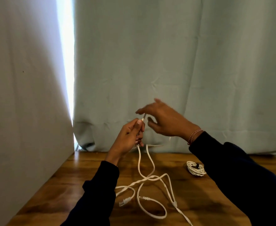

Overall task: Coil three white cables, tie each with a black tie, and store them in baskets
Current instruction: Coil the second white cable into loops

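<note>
My left hand (130,136) is raised above the wooden table (85,176) and grips a loose white cable (148,176) near its plug end, which sticks up past the thumb. The rest of that cable hangs down and lies tangled on the table in loops, with connectors near the front. My right hand (163,119) hovers just right of the plug end, fingers spread and holding nothing. A coiled white cable (196,168) bound with a black tie lies on the table to the right, partly hidden by my right sleeve.
A pale curtain (166,62) hangs right behind the table's far edge. A light wall (19,111) borders the table on the left, with a bright gap between wall and curtain. No baskets are in view.
</note>
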Demonstrator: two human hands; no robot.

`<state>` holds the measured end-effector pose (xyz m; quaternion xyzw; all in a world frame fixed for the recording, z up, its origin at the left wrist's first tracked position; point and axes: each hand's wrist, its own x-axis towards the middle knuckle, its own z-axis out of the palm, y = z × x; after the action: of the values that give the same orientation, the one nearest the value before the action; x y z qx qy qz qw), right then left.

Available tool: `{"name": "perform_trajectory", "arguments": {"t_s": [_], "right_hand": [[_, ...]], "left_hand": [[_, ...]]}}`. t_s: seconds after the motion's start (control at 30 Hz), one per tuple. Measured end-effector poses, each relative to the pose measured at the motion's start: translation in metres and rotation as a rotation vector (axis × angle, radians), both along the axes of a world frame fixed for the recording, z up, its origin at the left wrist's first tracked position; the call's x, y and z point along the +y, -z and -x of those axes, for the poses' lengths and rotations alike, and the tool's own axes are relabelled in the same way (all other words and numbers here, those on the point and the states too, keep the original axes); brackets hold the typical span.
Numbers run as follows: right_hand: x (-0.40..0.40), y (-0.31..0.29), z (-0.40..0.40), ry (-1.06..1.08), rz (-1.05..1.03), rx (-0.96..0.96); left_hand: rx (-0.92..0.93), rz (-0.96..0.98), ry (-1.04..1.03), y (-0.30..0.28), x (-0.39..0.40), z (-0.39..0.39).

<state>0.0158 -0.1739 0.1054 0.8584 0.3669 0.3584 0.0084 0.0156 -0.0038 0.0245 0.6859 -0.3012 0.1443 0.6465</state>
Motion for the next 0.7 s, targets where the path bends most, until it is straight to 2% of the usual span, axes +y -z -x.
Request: {"name": "perform_trajectory", "arguments": {"t_s": [0.07, 0.17, 0.33, 0.57, 0.7], "right_hand": [[0.006, 0.004, -0.002, 0.014, 0.011, 0.186], [0.004, -0.002, -0.001, -0.03, -0.047, 0.154], [0.001, -0.014, 0.011, -0.215, -0.166, 0.276], [-0.002, -0.015, 0.014, -0.335, -0.588, 0.22], [-0.003, -0.019, 0.015, -0.493, -0.975, 0.174]], "left_hand": [[0.004, -0.005, -0.009, -0.002, 0.001, -0.001], [0.015, 0.025, -0.001, -0.001, 0.002, 0.002], [0.034, 0.088, 0.002, 0.0, 0.006, 0.0], [-0.041, 0.043, -0.143, 0.006, 0.008, -0.008], [-0.024, 0.096, -0.099, 0.011, 0.009, -0.014]]}}
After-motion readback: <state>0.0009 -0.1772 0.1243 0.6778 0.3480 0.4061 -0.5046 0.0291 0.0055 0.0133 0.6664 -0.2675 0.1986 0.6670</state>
